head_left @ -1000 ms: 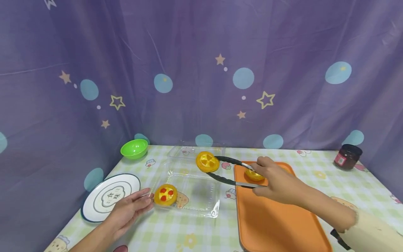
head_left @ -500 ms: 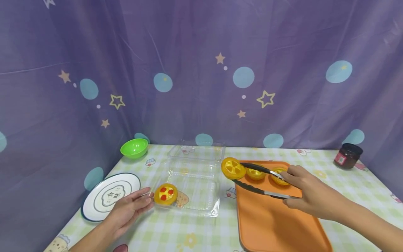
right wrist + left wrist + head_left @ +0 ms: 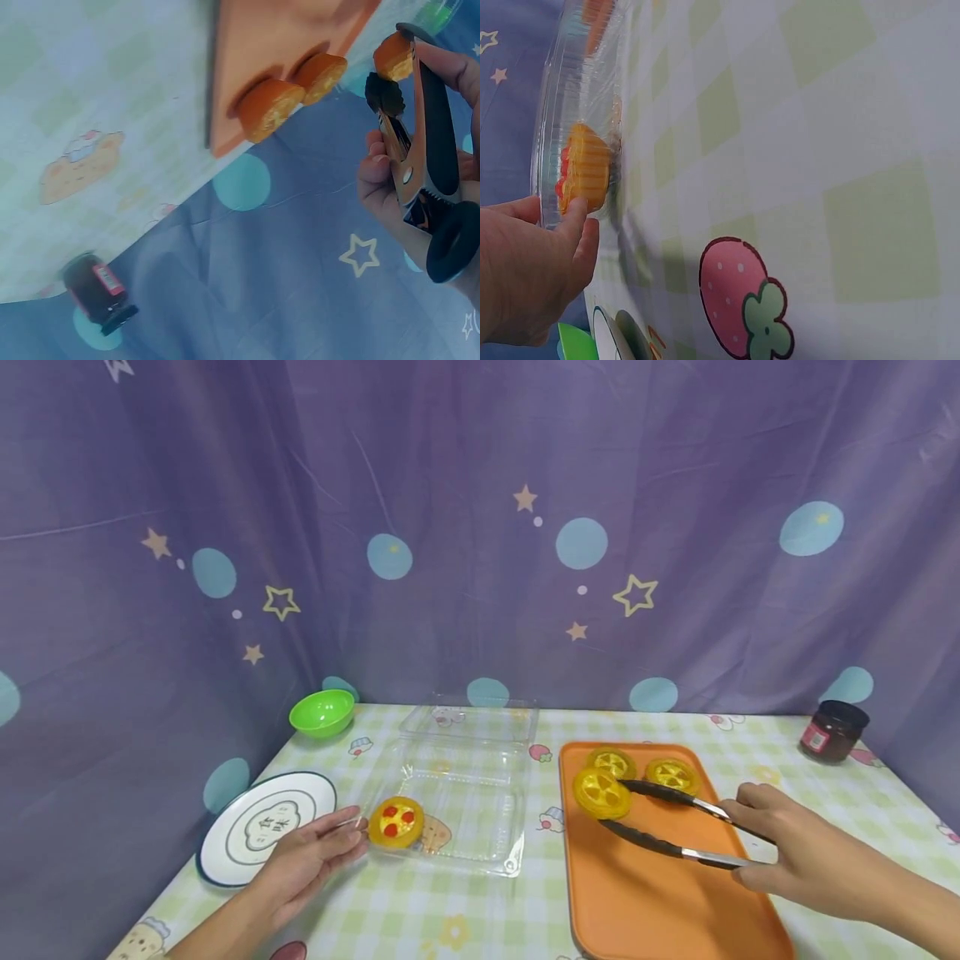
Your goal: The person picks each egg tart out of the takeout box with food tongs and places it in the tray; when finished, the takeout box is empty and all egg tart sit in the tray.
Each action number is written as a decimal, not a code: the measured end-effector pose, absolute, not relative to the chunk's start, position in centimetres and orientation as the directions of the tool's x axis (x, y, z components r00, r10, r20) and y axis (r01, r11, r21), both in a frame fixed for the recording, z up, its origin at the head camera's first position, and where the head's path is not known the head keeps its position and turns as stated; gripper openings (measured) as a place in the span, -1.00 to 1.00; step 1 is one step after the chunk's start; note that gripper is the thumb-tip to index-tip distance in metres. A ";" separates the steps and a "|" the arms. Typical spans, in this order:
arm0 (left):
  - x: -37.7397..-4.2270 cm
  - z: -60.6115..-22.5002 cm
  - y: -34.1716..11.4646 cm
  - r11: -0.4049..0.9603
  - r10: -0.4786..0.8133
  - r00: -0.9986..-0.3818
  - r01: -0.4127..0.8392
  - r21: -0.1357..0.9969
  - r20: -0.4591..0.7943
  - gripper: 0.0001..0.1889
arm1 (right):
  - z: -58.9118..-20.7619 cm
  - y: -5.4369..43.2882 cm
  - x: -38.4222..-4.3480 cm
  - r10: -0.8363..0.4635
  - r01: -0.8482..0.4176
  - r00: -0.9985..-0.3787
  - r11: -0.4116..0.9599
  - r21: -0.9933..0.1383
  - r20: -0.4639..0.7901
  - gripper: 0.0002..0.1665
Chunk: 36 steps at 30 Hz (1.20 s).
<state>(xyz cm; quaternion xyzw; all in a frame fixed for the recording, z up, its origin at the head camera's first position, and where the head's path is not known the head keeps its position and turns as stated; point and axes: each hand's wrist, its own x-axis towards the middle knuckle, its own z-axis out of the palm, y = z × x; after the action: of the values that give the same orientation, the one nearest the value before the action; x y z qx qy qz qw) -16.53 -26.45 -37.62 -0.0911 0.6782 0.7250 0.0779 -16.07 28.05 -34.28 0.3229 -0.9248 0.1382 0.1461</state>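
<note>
My left hand [image 3: 311,852] pinches the near left corner of an open clear plastic container [image 3: 472,860]. In that corner lies a toy tart with red pieces [image 3: 396,822], whose ridged side [image 3: 591,169] shows in the left wrist view. On the right, my right hand [image 3: 810,852] grips a pair of black-tipped tongs [image 3: 648,841]. Between the tong tips is a yellow tart [image 3: 602,792], held over the left part of the orange tray [image 3: 660,902]. Two more yellow tarts sit at the tray's back, one [image 3: 613,762] partly covered by the held tart, the other [image 3: 672,772] beside it.
A white plate [image 3: 232,835] lies left of the container, with a green bowl [image 3: 322,713] behind it. At the far right stands a dark-lidded jar [image 3: 834,732]. A purple curtain [image 3: 450,635] closes off the back and left of the table.
My right hand has carried the tongs and yellow tart rightward and nearer, from over the container to over the orange tray. My left hand stays at the container's corner.
</note>
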 end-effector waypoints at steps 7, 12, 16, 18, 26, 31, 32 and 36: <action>-16.4 -37.7 -26.5 -0.066 -0.011 -0.970 -0.241 0.968 -0.242 -0.35 | -35.4 29.5 -15.7 -0.538 -0.574 -0.818 0.787 -0.226 0.204 -0.31; -16.5 -37.7 -26.5 -0.067 -0.013 -0.971 -0.239 0.969 -0.240 -0.34 | -36.1 29.9 -15.7 -0.537 -0.554 -0.832 0.788 -0.269 0.140 -0.33; -16.5 -37.7 -26.5 -0.068 -0.016 -0.970 -0.239 0.969 -0.241 -0.35 | -36.4 29.9 -15.8 -0.506 -0.507 -0.859 0.818 -0.271 0.081 -0.29; -16.5 -37.7 -26.5 -0.069 -0.013 -0.971 -0.239 0.969 -0.240 -0.35 | -36.5 30.0 -15.8 -0.491 -0.491 -0.868 0.832 -0.259 0.069 -0.27; -16.6 -37.6 -26.5 -0.069 0.001 -0.972 -0.234 0.970 -0.234 -0.34 | -36.4 30.0 -15.8 -0.417 -0.412 -0.908 0.870 -0.272 0.042 -0.18; -16.6 -37.6 -26.5 -0.069 -0.004 -0.973 -0.229 0.971 -0.230 -0.35 | -36.3 30.1 -15.8 -0.427 -0.421 -0.903 0.859 -0.291 0.047 -0.17; -16.6 -37.7 -26.5 -0.069 -0.004 -0.974 -0.227 0.971 -0.228 -0.34 | -36.2 30.1 -15.8 -0.426 -0.419 -0.904 0.858 -0.297 0.043 -0.15; -16.6 -37.7 -26.5 -0.070 -0.005 -0.975 -0.223 0.972 -0.224 -0.34 | -35.8 30.2 -15.5 -0.431 -0.432 -0.899 0.848 -0.309 0.073 -0.13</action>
<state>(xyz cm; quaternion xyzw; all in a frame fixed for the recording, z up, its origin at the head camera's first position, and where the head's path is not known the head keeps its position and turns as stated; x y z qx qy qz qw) -16.59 -26.54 -37.67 -0.0841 0.6779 0.7265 0.0751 -15.53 30.17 -35.82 0.2244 -0.9611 0.1608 0.0005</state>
